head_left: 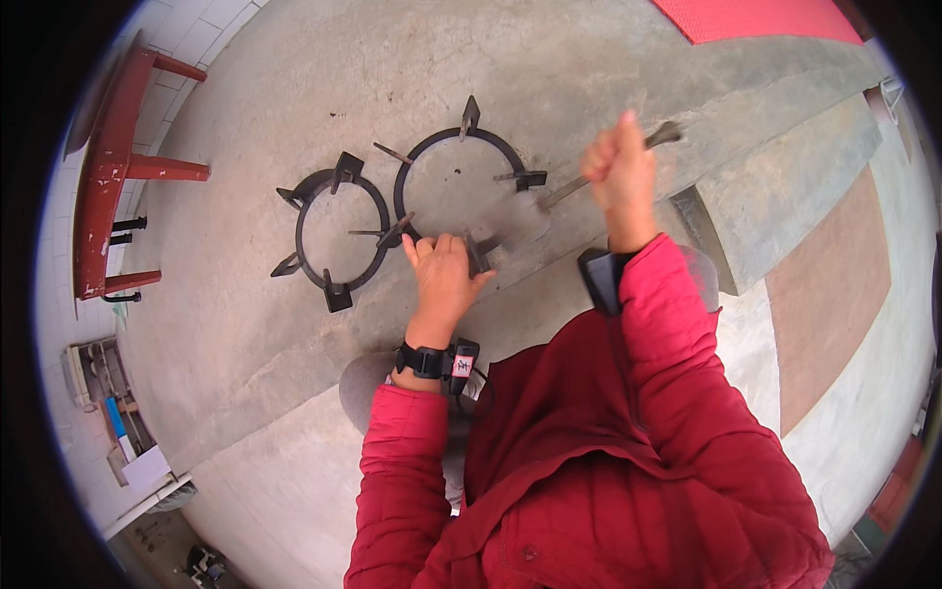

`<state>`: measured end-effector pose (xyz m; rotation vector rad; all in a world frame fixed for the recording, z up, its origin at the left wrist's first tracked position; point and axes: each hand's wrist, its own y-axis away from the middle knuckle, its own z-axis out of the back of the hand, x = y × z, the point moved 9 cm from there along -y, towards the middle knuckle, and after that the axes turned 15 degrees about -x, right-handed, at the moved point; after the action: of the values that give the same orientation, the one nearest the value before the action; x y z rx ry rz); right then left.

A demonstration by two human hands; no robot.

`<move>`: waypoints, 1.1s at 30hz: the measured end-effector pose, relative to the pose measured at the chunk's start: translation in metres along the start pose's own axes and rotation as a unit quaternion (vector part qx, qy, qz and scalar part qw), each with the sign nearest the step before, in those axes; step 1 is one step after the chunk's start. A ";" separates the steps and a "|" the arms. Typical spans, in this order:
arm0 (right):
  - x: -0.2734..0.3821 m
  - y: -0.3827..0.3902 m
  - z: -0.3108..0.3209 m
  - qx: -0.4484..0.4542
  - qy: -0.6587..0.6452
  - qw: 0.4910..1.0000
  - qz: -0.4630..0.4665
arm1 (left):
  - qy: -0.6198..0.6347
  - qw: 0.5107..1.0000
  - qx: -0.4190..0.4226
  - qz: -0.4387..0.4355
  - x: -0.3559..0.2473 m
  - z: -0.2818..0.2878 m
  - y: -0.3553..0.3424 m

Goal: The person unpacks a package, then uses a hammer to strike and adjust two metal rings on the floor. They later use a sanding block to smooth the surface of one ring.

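Observation:
Two black pot-support rings lie on the grey concrete, the smaller (303, 215) at left, the larger (430, 142) beside it, both with upright prongs. My left hand (442, 275) has its fingers curled on the near edge of the larger ring, by a prong. My right hand (618, 172) grips a long metal tool (565, 191) with a forked-looking upper end. The tool's lower end is smeared by motion over the larger ring's near right side, so its shape is unclear.
A red wooden bench (103, 196) stands along the tiled wall at left. A pink mat (751, 20) lies at the upper right. A step edge (805, 118) runs across the concrete beneath my arms. A shelf with assorted items (118, 412) is at lower left.

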<state>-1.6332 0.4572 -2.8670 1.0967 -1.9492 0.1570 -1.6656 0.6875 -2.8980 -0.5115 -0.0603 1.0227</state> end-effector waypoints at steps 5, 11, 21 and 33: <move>-0.005 0.004 -0.012 0.078 0.014 0.997 -0.003 | -0.008 0.999 0.031 0.017 0.000 -0.009 0.001; -0.015 0.011 -0.016 0.087 -0.029 0.993 -0.071 | -0.008 0.999 0.037 0.024 0.001 -0.005 -0.005; -0.033 0.052 -0.032 0.044 -0.025 0.996 -0.076 | 0.003 0.999 0.039 0.030 0.032 0.030 0.019; -0.058 0.078 -0.053 0.020 -0.007 0.997 -0.068 | -0.008 0.996 0.074 0.044 0.073 0.056 0.042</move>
<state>-1.6447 0.5665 -2.8557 1.2548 -1.8845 0.1145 -1.6763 0.7866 -2.8803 -0.3741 0.0241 1.1090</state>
